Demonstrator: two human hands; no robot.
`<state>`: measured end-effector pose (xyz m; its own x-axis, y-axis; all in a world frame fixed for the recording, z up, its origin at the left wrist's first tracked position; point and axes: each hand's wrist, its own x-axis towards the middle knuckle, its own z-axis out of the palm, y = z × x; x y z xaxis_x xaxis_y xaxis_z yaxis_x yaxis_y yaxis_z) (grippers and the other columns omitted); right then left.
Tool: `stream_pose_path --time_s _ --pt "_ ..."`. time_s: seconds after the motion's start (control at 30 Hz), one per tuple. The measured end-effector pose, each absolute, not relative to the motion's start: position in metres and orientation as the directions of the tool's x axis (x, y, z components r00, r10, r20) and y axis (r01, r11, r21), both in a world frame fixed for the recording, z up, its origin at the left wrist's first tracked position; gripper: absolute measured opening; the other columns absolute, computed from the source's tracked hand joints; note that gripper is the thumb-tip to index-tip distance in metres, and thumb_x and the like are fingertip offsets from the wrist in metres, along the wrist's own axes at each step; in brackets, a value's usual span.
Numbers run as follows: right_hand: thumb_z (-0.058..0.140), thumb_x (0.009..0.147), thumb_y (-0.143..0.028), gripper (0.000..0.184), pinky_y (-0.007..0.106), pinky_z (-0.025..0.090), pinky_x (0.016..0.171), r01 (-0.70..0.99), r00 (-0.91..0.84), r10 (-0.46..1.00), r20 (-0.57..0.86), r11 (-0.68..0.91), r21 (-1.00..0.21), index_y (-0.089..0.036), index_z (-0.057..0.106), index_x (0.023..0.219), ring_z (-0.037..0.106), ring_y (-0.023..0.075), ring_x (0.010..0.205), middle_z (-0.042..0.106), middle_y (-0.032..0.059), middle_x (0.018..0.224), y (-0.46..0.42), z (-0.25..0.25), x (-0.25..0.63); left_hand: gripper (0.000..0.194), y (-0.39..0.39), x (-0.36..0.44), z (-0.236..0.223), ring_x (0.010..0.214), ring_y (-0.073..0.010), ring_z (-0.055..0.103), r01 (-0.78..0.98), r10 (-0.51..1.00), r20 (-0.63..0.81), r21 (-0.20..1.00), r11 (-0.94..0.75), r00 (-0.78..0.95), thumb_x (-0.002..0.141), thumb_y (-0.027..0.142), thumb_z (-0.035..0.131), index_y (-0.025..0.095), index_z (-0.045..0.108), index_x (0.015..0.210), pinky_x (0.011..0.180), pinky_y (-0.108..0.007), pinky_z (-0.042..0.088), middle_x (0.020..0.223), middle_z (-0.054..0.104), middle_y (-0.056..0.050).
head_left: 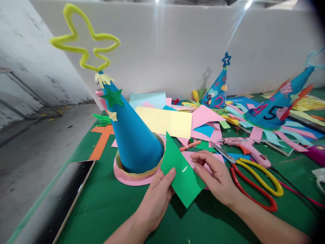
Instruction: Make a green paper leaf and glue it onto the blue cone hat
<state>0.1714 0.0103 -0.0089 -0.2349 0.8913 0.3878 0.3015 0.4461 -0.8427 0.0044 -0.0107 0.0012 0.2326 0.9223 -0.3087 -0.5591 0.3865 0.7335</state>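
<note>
My left hand (162, 189) grips a piece of green paper (184, 173) by its lower left edge, thumb on top. The sheet is pointed at the upper end and has a small white mark on its face. Beside its right edge is my right hand (212, 171), fingers bent and slightly apart, holding nothing that I can see; whether a fingertip touches the paper is unclear. Just behind the left hand stands a blue cone party hat (134, 135) with a pink-and-cream brim, star cutouts and a yellow pipe-cleaner shape (86, 42) on its tip.
Scissors (251, 176) with red and yellow handles lie right of my right hand, near a pink glue gun (247, 147). A phone (56, 200) rests at the left edge. Paper sheets (165, 120) and two more decorated hats (215, 91) (279, 98) are farther back, before a white panel.
</note>
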Motion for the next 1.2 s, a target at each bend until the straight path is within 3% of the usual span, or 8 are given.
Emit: stream_pose_path --time_s 0.17,0.3,0.5,0.63,0.73,0.97,1.1,1.2 --pt "0.052 0.069 -0.007 0.044 0.040 0.041 0.086 0.396 -0.557 0.685 0.470 0.716 -0.575 -0.024 0.050 0.110 0.048 0.0241 0.102 0.053 0.0082 0.109 -0.003 -0.003 0.178 0.011 -0.008 0.003 0.001 0.076 -0.0144 0.061 -0.615 0.943 -0.287 0.718 0.327 0.166 0.081 0.025 0.059 0.016 0.066 0.078 0.074 -0.024 0.047 0.073 0.067 0.000" --pt "0.057 0.075 -0.011 0.031 0.039 0.040 0.082 0.412 -0.601 0.567 0.564 0.824 -0.389 -0.026 0.057 0.102 0.050 0.0209 0.094 0.060 0.0045 0.101 -0.003 -0.005 0.176 0.009 -0.008 0.003 0.001 0.084 -0.0162 0.061 -0.622 0.932 -0.296 0.694 0.362 0.211 0.080 0.021 0.059 0.017 0.066 0.080 0.077 -0.025 0.047 0.081 0.069 -0.001" --pt "0.058 0.080 -0.018 0.016 0.032 0.046 0.069 0.293 -0.371 0.725 0.580 0.684 -0.668 -0.026 0.062 0.093 0.056 0.0164 0.077 0.061 0.0023 0.079 0.001 -0.007 0.172 0.011 -0.010 0.004 0.001 0.085 -0.0211 0.062 -0.631 0.921 -0.281 0.671 0.389 0.269 0.080 0.015 0.056 0.011 0.066 0.084 0.082 -0.035 0.047 0.085 0.069 -0.007" --pt "0.063 0.076 -0.026 0.004 0.031 0.049 0.071 0.184 -0.141 0.911 0.388 0.409 -0.894 -0.023 0.061 0.078 0.056 0.0173 0.083 0.056 0.0039 0.087 0.005 -0.014 0.165 0.019 -0.014 0.008 -0.001 0.093 -0.0244 0.060 -0.638 0.924 -0.255 0.669 0.380 0.283 0.083 0.014 0.052 0.012 0.064 0.098 0.087 -0.041 0.045 0.096 0.068 -0.009" --pt "0.068 0.070 -0.030 0.014 0.032 0.049 0.075 0.056 -0.037 0.974 0.222 0.224 -0.973 -0.020 0.058 0.069 0.055 0.0192 0.092 0.054 0.0049 0.096 0.008 -0.017 0.160 0.028 -0.016 0.010 -0.002 0.100 -0.0253 0.058 -0.652 0.930 -0.249 0.663 0.368 0.272 0.084 0.014 0.051 0.014 0.059 0.111 0.092 -0.042 0.041 0.100 0.067 -0.008" --pt "0.073 0.065 -0.029 0.020 0.027 0.051 0.063 -0.327 -0.148 0.987 -0.067 -0.113 -0.938 -0.018 0.056 0.062 0.059 0.0133 0.070 0.063 0.0012 0.084 0.012 -0.012 0.155 0.033 -0.015 0.011 -0.004 0.099 -0.0245 0.059 -0.670 0.935 -0.241 0.652 0.355 0.260 0.084 0.013 0.050 0.015 0.056 0.116 0.092 -0.041 0.040 0.097 0.068 -0.007" --pt "0.073 0.066 -0.026 0.021 0.026 0.051 0.060 -0.393 -0.227 0.964 -0.141 -0.223 -0.892 -0.018 0.054 0.067 0.061 0.0117 0.058 0.063 -0.0038 0.062 0.011 -0.013 0.155 0.031 -0.014 0.008 -0.004 0.093 -0.0227 0.060 -0.668 0.936 -0.248 0.657 0.351 0.248 0.083 0.011 0.049 0.016 0.059 0.111 0.088 -0.038 0.044 0.095 0.068 -0.005" --pt "0.072 0.067 -0.025 0.020 0.025 0.050 0.058 -0.406 -0.242 0.962 -0.125 -0.217 -0.888 -0.018 0.053 0.070 0.062 0.0114 0.056 0.063 -0.0045 0.063 0.010 -0.013 0.156 0.025 -0.012 0.004 -0.004 0.085 -0.0213 0.062 -0.616 0.936 -0.253 0.705 0.350 0.243 0.082 0.014 0.052 0.016 0.061 0.105 0.082 -0.035 0.046 0.091 0.068 -0.006"
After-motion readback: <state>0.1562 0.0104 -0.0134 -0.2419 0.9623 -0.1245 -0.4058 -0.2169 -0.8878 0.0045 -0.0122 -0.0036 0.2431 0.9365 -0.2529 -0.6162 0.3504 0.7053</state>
